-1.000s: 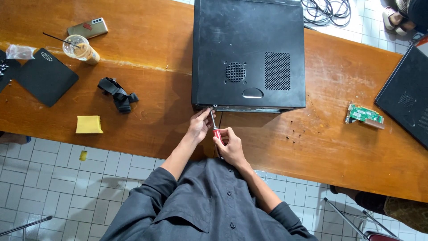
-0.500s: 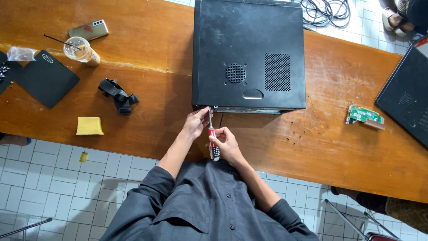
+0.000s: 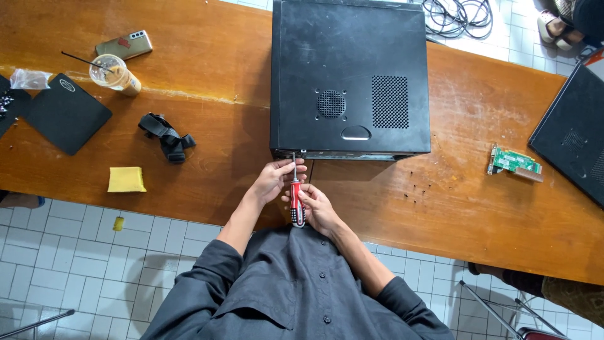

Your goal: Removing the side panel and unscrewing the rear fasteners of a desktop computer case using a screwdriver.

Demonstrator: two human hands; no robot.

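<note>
At the near edge of the wooden table (image 3: 207, 182), the black computer case (image 3: 350, 75) lay flat, its rear panel facing the person. The right hand (image 3: 318, 208) had its fingers wrapped shut around the red-handled screwdriver (image 3: 296, 200), while the left hand (image 3: 274, 179) pinched the metal shaft near the tip, apparently at a screw (too small to confirm). The case looked heavy and rigid, best gripped by its edges; the screwdriver was light and stiff, with a handle that should not slip. Compared with half a second earlier, both hands and the tool sat in nearly the same place. Loose screws (image 3: 415, 189) lay to the right.
</note>
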